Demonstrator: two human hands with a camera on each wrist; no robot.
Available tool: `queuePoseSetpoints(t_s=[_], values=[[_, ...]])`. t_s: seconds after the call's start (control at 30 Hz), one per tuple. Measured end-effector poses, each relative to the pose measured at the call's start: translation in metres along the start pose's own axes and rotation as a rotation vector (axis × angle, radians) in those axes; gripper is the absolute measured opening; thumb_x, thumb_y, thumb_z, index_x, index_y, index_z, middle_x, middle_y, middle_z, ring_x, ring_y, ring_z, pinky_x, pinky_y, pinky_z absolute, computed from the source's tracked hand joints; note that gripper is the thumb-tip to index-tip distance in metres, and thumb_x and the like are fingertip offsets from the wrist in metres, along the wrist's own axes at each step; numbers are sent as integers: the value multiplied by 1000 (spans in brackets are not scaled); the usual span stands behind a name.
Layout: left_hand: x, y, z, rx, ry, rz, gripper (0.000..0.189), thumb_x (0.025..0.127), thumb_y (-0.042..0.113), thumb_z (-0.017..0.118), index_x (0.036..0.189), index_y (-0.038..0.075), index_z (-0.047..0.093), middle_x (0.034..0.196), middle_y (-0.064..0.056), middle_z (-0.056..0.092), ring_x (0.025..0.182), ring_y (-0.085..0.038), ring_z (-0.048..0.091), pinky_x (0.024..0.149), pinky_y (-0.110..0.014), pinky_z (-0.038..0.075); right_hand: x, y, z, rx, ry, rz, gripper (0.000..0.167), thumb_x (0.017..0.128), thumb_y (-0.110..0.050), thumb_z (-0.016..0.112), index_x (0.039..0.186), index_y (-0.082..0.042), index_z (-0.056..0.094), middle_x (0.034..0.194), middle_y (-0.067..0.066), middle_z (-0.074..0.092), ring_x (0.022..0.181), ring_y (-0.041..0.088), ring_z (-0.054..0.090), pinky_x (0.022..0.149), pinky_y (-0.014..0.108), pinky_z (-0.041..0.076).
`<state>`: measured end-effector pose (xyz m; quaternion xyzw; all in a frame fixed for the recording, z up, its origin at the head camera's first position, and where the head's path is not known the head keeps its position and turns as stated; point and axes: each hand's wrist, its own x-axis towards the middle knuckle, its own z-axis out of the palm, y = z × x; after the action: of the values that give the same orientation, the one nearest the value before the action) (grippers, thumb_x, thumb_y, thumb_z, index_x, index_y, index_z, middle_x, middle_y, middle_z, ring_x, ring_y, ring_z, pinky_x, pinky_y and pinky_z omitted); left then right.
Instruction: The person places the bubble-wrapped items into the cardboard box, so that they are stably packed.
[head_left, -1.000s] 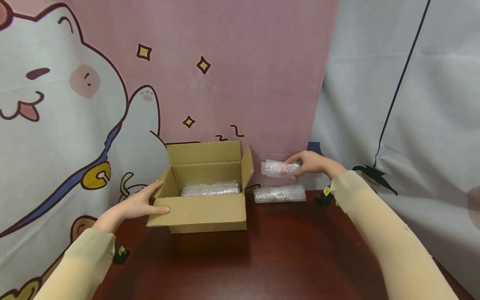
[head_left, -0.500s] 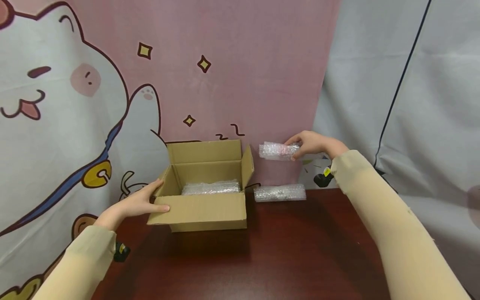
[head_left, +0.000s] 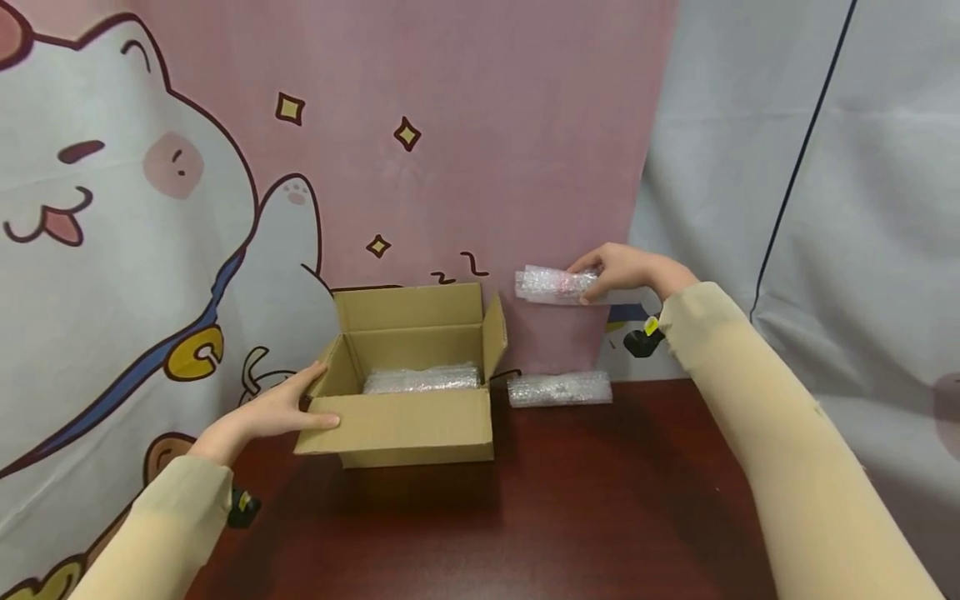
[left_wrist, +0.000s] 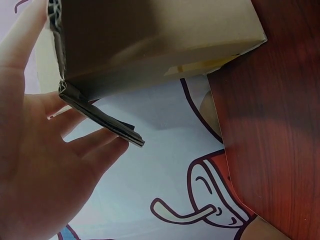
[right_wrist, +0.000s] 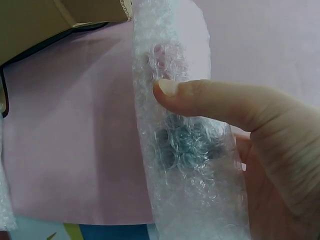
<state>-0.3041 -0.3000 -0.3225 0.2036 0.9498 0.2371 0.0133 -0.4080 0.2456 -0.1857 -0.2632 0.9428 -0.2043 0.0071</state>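
In the head view my right hand point(head_left: 626, 271) holds a bubble-wrapped package point(head_left: 552, 285) up off the table, right of the box. The right wrist view shows the thumb pressed across its clear bubble wrap point(right_wrist: 190, 200); pinkish and dark teal patches show through. My left hand point(head_left: 273, 408) grips the front left corner of an open cardboard box point(head_left: 416, 454), thumb on the front flap and fingers at the left flap point(left_wrist: 102, 117). Inside the box lies bubble-wrapped material point(head_left: 422, 378); its lower part is hidden by the front flap.
Another bubble-wrapped package point(head_left: 560, 389) lies on the dark red table point(head_left: 585, 508), right of the box and near the back edge. Behind the table hangs a cloth backdrop point(head_left: 510, 150) with a cartoon cat. The box's right flap point(head_left: 494, 333) stands up.
My right hand has raised the bubble-wrapped package higher above the one on the table, shifting it slightly left. The left hand and the box have stayed in place.
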Motion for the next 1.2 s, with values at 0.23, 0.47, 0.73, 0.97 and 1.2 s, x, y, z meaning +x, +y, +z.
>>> queuePoseSetpoints(t_s=[0.23, 0.47, 0.73, 0.97, 1.2], values=[[-1, -1, 0, 4, 6, 3, 106, 82, 46, 75, 151, -8, 16, 154, -33, 15, 139, -52, 15, 105, -68, 20, 6, -12, -6, -31, -9, -9, 57, 77, -16, 81, 129, -4, 63, 132, 17, 58, 120, 30, 49, 98, 49, 41], [-2, 0, 0, -7, 1, 4, 105, 82, 45, 75, 152, -7, 16, 153, -34, 13, 139, -53, 14, 104, -68, 20, 16, -31, -13, -28, -19, -23, 57, 78, -15, 80, 131, -3, 61, 134, 16, 57, 121, 30, 48, 99, 49, 40], [0, -1, 0, 0, 5, 0, 106, 82, 46, 75, 152, -7, 16, 153, -35, 13, 138, -53, 14, 104, -68, 20, 30, -63, -13, -1, -37, -58, 58, 79, -17, 80, 132, -6, 61, 137, 14, 55, 126, 27, 46, 102, 46, 39], [0, -2, 0, -10, 8, 3, 106, 82, 46, 75, 152, -8, 16, 154, -34, 12, 139, -52, 14, 105, -68, 20, 44, -94, -7, -18, -68, -140, 55, 79, -16, 79, 131, -7, 63, 134, 11, 58, 118, 24, 52, 98, 42, 42], [0, -3, 1, -15, 10, 6, 107, 82, 46, 75, 152, -7, 15, 154, -34, 12, 139, -52, 13, 105, -67, 20, 57, -118, 3, -19, -93, -167, 55, 80, -21, 79, 132, -11, 62, 135, 6, 58, 117, 19, 53, 97, 39, 43]])
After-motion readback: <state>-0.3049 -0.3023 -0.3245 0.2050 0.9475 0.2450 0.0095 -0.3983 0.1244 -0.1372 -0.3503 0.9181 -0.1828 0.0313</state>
